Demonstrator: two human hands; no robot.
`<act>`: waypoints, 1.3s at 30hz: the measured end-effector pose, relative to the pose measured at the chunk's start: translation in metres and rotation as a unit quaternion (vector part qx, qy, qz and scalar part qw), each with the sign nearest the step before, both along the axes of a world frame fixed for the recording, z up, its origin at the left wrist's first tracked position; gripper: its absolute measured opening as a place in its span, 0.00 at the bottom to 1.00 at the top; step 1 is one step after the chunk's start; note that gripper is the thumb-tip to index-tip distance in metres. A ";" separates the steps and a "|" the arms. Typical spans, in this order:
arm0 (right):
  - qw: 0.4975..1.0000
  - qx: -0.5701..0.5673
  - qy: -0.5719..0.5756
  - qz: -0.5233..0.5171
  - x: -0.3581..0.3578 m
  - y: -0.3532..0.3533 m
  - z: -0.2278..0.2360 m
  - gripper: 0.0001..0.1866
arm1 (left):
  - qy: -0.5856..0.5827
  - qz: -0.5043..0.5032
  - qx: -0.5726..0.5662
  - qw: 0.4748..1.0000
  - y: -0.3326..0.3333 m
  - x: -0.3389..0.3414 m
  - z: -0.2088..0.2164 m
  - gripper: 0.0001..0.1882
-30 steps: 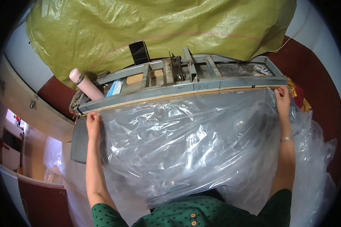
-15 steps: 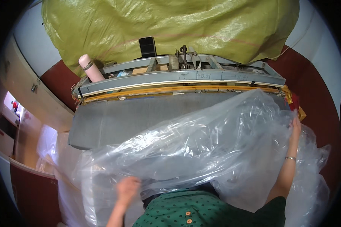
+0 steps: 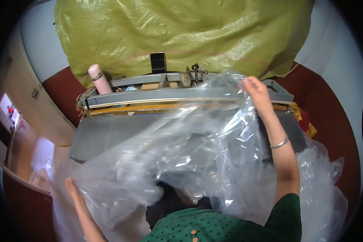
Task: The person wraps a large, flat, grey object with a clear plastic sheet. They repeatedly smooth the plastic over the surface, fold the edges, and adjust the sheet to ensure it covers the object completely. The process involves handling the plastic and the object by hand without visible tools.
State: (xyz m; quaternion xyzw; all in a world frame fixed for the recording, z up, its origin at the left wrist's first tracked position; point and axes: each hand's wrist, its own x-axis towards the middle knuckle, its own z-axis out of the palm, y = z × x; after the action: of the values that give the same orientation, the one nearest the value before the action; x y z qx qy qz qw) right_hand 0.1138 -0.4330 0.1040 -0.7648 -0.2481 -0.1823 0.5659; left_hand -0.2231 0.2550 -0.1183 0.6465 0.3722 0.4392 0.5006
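A large clear plastic sheet (image 3: pixel 185 157) spreads in loose, shiny folds across the grey table surface (image 3: pixel 105 133) in front of me. My right hand (image 3: pixel 257 94) is raised over the far side, its fingers pinching the sheet's upper part near the metal frame. At the lower left, my left hand (image 3: pixel 73 189) grips the sheet's left side, its fingertips partly lost against the film. Between both hands the plastic runs up in a slanting stretch, blurred by motion. More of it hangs toward my body.
Behind the table lies a grey metal frame (image 3: pixel 149 96) with clamps, a pink thermos (image 3: pixel 99 79) and a black phone (image 3: pixel 158 63) propped upright. A yellow-green woven tarp (image 3: pixel 181 32) covers the back. Bunched clear plastic (image 3: pixel 320 177) hangs at the right; a door (image 3: pixel 36 88) stands at the left.
My right hand has moved up and leftward, lifting the sheet over the metal frame. My left hand has shifted left to the sheet's side. The sheet has swung away from my body.
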 end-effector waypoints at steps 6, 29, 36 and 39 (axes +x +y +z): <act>0.994 -0.056 -0.090 -0.022 -0.035 0.072 0.031 0.11 | -0.081 -0.005 0.117 0.990 -0.103 0.085 0.122 0.15; 0.954 -0.117 -0.127 0.243 -0.086 0.081 0.098 0.09 | -0.179 -0.632 0.140 0.741 -0.365 0.241 0.288 0.08; 0.957 -0.072 -0.023 0.279 -0.061 0.128 0.103 0.11 | -0.221 -0.489 0.286 0.794 -0.368 0.221 0.283 0.08; 0.964 -0.121 -0.064 0.228 -0.073 0.149 0.095 0.14 | -0.248 -0.430 0.341 0.798 -0.366 0.219 0.277 0.09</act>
State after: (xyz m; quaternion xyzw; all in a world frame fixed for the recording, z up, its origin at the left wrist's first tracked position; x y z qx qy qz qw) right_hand 0.0405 -0.2842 0.1990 -0.7375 -0.4718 -0.0654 0.4788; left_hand -0.0037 -0.1109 0.1586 0.7382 -0.2547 0.4221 0.4604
